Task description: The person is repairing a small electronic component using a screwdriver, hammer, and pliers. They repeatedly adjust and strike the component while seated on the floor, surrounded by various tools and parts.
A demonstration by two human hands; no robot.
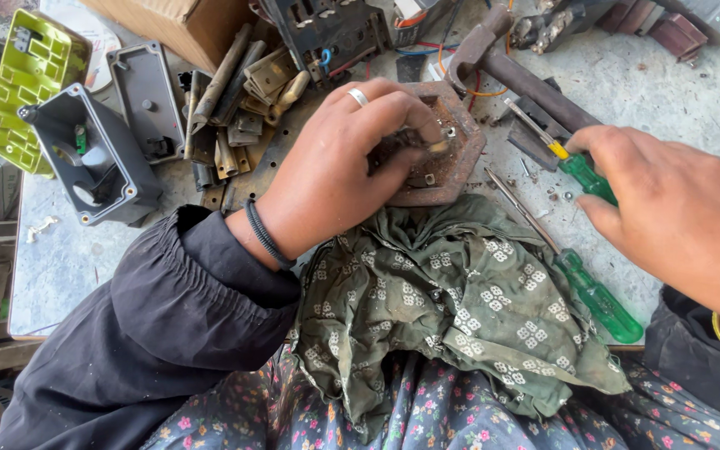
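Note:
My left hand (339, 167) is curled over a small metal part that it pinches inside a rusty hexagonal iron block (460, 158) on the grey work surface. A ring sits on one finger and a black band on the wrist. My right hand (677, 217) closes its fingers around the green handle of a screwdriver (581, 171), whose shaft points up and left toward a rusty hammer (510, 71). A second green-handled screwdriver (597, 296) lies free below it, beside a green patterned cloth (452, 292).
A grey plastic housing (97, 154) and a lime-green cover (31, 79) lie at the left. Several brass strips (235, 108), a black terminal block (327, 33), a cardboard box (185, 25) and loose wires crowd the back. The bench edge runs at the lower left.

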